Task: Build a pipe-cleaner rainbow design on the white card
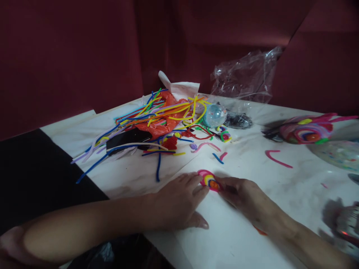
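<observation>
A small rounded coil of pipe cleaners point(208, 180) in pink, yellow, blue and orange lies on the white table between my hands. My left hand point(183, 200) rests flat from the left, fingers stretched out and their tips touching the coil's left edge; its thumb is apart below. From the right, the closed fingers of my right hand point(238, 192) pinch the coil's right edge. Under the right wrist peeks an orange scrap point(260, 231), mostly hidden. Short cut pieces, one blue point(218, 158) and one pink, lie just beyond the hands.
Behind lies a heap of loose pipe cleaners point(171, 112) on a red plastic bag point(158, 129). A clear ball point(216, 115) and a transparent bag point(245, 76) stand at the back. A colourful coiled, fish-like piece point(307, 130) sits right, near a shiny object point(349, 222).
</observation>
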Demonstrator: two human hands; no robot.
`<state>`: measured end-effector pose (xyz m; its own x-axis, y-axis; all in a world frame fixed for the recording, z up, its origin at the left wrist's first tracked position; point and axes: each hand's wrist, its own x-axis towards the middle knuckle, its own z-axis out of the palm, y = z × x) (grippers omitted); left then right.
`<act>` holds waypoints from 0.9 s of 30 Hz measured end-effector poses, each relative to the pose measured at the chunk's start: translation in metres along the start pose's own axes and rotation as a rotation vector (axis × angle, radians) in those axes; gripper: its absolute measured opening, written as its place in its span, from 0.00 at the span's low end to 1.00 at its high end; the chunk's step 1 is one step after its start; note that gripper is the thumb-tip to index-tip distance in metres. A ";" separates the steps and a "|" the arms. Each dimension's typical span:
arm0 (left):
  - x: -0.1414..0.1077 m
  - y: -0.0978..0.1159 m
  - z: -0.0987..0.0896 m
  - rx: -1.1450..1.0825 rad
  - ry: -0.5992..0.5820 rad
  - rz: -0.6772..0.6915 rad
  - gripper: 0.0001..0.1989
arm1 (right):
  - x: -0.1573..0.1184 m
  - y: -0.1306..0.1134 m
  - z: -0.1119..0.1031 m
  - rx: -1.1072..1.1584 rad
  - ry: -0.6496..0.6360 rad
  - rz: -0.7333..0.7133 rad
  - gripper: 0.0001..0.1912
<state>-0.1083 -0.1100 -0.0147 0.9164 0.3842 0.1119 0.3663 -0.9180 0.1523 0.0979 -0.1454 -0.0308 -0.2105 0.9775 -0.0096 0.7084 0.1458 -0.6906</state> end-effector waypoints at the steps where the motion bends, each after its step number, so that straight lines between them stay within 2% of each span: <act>1: 0.000 0.000 0.001 0.005 0.003 -0.004 0.36 | 0.000 0.001 0.000 -0.001 0.001 0.000 0.11; 8: -0.001 -0.002 0.004 0.038 -0.017 -0.015 0.36 | 0.000 -0.003 0.000 -0.068 0.029 -0.026 0.13; 14: -0.002 -0.001 0.005 0.032 -0.021 -0.030 0.35 | 0.001 0.002 0.003 -0.035 0.030 0.028 0.14; 27: 0.002 -0.001 -0.007 -0.106 -0.028 -0.061 0.35 | 0.000 0.000 0.006 -0.093 0.067 0.034 0.12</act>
<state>-0.1076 -0.1072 -0.0080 0.8978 0.4346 0.0721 0.4036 -0.8770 0.2609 0.0939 -0.1465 -0.0358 -0.1419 0.9897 0.0182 0.7743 0.1224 -0.6209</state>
